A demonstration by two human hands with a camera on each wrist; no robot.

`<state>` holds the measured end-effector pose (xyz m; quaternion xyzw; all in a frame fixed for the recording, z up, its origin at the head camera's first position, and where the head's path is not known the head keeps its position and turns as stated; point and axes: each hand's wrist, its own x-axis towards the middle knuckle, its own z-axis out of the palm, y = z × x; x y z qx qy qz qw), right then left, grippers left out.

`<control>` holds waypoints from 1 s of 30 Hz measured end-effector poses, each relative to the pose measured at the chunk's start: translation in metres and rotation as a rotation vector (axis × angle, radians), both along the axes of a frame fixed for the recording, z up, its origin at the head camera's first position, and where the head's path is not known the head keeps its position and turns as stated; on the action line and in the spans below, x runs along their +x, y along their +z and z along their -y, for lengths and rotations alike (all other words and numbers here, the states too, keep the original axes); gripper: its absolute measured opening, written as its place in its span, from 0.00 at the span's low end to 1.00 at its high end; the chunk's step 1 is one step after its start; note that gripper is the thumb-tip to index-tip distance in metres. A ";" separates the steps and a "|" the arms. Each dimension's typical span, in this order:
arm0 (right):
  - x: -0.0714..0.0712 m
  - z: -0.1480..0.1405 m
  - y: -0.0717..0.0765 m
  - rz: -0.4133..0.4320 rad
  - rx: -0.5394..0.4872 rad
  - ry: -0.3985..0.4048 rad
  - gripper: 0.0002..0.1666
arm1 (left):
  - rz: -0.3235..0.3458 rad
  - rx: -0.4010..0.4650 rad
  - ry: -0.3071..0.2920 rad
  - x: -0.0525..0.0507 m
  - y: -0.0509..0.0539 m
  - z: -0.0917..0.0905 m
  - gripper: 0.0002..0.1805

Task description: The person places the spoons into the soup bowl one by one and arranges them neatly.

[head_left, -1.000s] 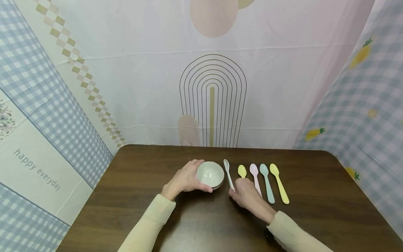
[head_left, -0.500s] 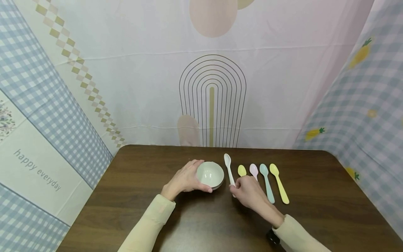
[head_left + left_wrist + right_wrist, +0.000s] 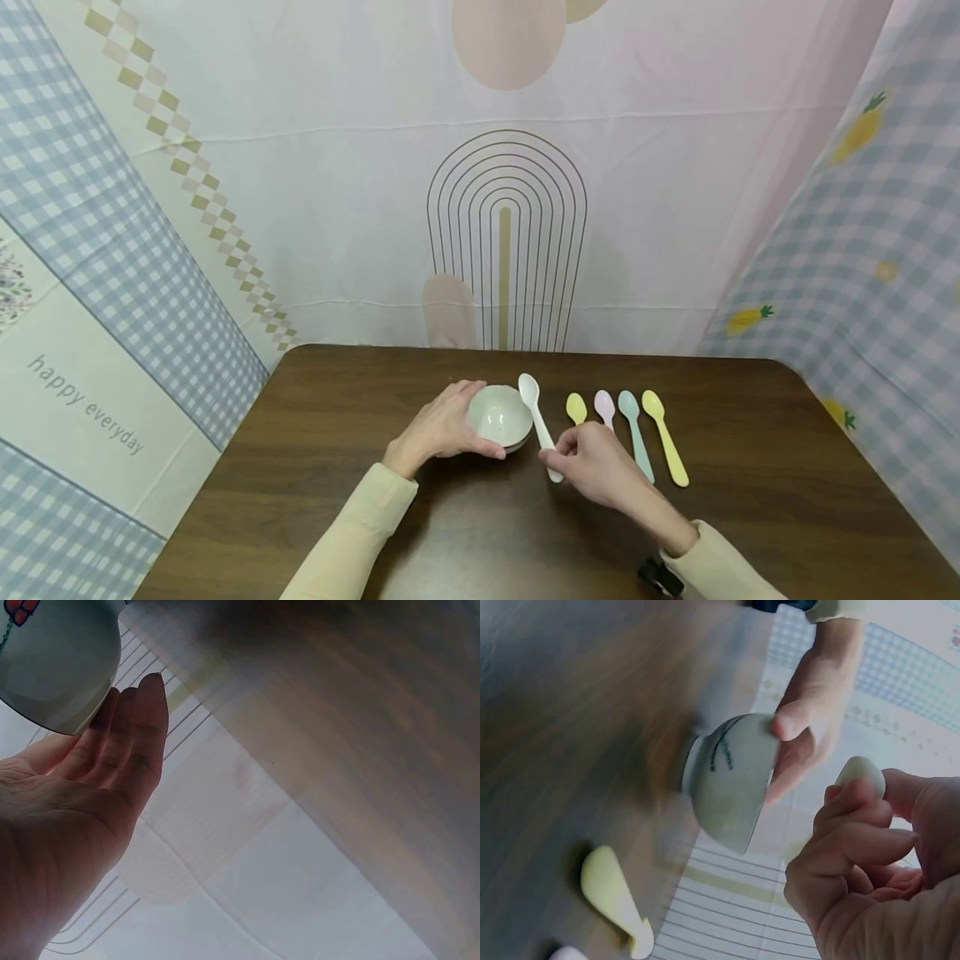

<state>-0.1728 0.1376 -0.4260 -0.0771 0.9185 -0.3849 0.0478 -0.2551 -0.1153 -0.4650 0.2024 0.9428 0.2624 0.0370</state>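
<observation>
A small pale bowl [image 3: 498, 415], painted on its outside [image 3: 731, 776], stands upright on the table. My left hand [image 3: 444, 421] grips it from the left, thumb at the near side and fingers round the far side. Thumb and fingers of my right hand [image 3: 600, 462] pinch a white spoon [image 3: 536, 408] by the handle. The spoon is raised and tilted, its head beside the bowl's right rim in the head view. Only the butt of its handle [image 3: 861, 771] shows in the right wrist view.
Right of the white spoon lie a yellow spoon [image 3: 576, 408] and a pink spoon [image 3: 604, 404], handles hidden by my right hand. Farther right are a teal spoon [image 3: 637, 435] and another yellow spoon [image 3: 666, 437]. A patterned cloth [image 3: 360, 208] hangs behind the brown table [image 3: 315, 433].
My right hand has lifted the white spoon off the table and brought its head left to the bowl's rim. The left hand and bowl stay put.
</observation>
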 end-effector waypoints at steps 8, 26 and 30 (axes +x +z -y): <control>0.003 0.002 0.000 0.089 -0.100 0.089 0.18 | -0.004 -0.007 0.004 -0.001 0.000 0.000 0.66; -0.007 0.000 -0.011 0.325 -0.323 0.155 0.18 | 0.002 0.000 0.006 0.000 -0.001 0.000 0.66; -0.010 0.001 -0.012 0.347 -0.341 0.165 0.19 | -0.001 0.003 0.005 0.000 -0.002 0.000 0.66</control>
